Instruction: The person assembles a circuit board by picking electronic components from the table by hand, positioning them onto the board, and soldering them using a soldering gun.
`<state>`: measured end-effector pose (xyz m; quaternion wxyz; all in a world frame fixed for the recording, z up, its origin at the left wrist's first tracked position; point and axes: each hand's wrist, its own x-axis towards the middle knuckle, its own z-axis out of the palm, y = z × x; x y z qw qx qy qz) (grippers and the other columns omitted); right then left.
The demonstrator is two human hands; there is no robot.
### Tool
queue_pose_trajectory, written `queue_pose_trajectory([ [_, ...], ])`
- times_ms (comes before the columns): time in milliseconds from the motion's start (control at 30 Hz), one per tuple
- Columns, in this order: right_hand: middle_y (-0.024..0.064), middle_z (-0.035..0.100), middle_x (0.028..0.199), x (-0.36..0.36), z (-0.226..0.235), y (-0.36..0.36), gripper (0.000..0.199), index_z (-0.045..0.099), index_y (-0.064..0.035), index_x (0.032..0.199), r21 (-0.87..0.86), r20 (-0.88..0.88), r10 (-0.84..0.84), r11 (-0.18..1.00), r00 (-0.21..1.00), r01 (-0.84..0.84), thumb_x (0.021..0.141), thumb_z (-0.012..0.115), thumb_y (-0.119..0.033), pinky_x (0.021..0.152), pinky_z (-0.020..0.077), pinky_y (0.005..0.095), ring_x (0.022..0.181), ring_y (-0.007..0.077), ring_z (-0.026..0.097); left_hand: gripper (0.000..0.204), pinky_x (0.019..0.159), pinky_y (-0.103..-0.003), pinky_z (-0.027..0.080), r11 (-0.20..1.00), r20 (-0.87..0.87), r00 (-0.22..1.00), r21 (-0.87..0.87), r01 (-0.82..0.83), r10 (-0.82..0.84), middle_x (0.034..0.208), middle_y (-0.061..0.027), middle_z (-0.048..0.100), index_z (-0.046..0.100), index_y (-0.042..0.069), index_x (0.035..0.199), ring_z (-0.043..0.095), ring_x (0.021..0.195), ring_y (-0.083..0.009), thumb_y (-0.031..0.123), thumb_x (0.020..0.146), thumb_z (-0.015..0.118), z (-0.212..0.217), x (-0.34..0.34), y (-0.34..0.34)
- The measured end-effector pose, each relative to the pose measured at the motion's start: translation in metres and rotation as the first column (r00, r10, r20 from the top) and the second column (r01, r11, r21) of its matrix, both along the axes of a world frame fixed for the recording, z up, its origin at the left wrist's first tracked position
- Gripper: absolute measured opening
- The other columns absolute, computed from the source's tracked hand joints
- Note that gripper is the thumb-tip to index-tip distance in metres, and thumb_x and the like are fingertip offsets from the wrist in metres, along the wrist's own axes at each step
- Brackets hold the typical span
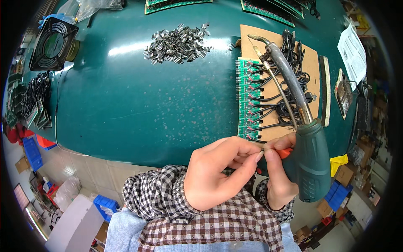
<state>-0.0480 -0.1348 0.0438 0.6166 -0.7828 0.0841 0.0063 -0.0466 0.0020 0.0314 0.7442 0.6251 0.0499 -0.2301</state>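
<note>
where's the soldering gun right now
In the head view it is right of centre: the right hand grips the green soldering gun, its metal tip reaching up over the green circuit board on the brown cardboard sheet.

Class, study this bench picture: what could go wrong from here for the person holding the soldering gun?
1. The soldering gun sits in the right hand while the left hand pinches at its solder wire; fingers near the metal barrel may get burnt.
2. Its tip hangs above the black leads on the green circuit board; it might scorch them.
</note>
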Motion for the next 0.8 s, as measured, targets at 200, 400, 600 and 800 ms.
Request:
queue_pose_trajectory([
  [200, 0.0108, 0.049, 0.09, -0.012, -0.006, -0.016, 0.037, 0.042, 0.0031, 0.11, 0.127, 0.1, -0.141, 0.984, 0.985, 0.128, 0.079, 0.053, -0.013, 0.069, 0.0466, 0.0351, 0.079, 0.0215, 0.054, 0.012, 0.06, -0.02, 0.048, 0.97, 0.03, 0.972, 0.058, -0.236, 0.235, 0.08, -0.009, 0.06, 0.053, -0.004, 0.088, 0.058, 0.067, -0.0097, 0.008, 0.083, 0.053, -0.026, 0.023, 0.003],
  [400, 0.0152, 0.049, 0.097, -0.039, -0.01, -0.027, 0.05, 0.038, 0.0055, 0.111, 0.325, -0.012, -0.228, 0.92, 0.974, 0.219, 0.078, 0.058, -0.026, 0.073, 0.0498, 0.0397, 0.084, 0.0273, 0.056, 0.013, 0.055, -0.019, 0.047, 0.964, 0.003, 0.983, 0.193, -0.182, 0.185, 0.072, -0.0053, 0.059, 0.054, -0.002, 0.086, 0.057, 0.061, -0.0082, 0.01, 0.082, 0.056, -0.043, 0.039, 0.006],
  [600, 0.0172, 0.047, 0.099, -0.056, -0.011, -0.036, 0.059, 0.04, 0.006, 0.109, 0.251, -0.075, -0.223, 0.939, 0.972, 0.234, 0.076, 0.058, -0.039, 0.075, 0.0502, 0.0386, 0.087, 0.0281, 0.055, 0.014, 0.053, -0.019, 0.047, 0.976, -0.139, 0.966, 0.015, -0.216, 0.216, 0.072, -0.0058, 0.059, 0.054, -0.003, 0.085, 0.056, 0.059, -0.008, 0.01, 0.081, 0.057, -0.044, 0.042, 0.005],
  [800, 0.0153, 0.048, 0.087, -0.064, -0.017, -0.039, 0.055, 0.037, 0.009, 0.109, 0.201, -0.05, -0.133, 0.969, 0.99, 0.141, 0.082, 0.047, -0.037, 0.06, 0.0563, 0.0325, 0.084, 0.0268, 0.054, 0.013, 0.053, -0.019, 0.047, 0.972, -0.136, 0.963, -0.002, -0.236, 0.233, 0.071, -0.0065, 0.059, 0.054, -0.003, 0.085, 0.056, 0.058, -0.0085, 0.009, 0.082, 0.056, -0.047, 0.041, 0.002],
])
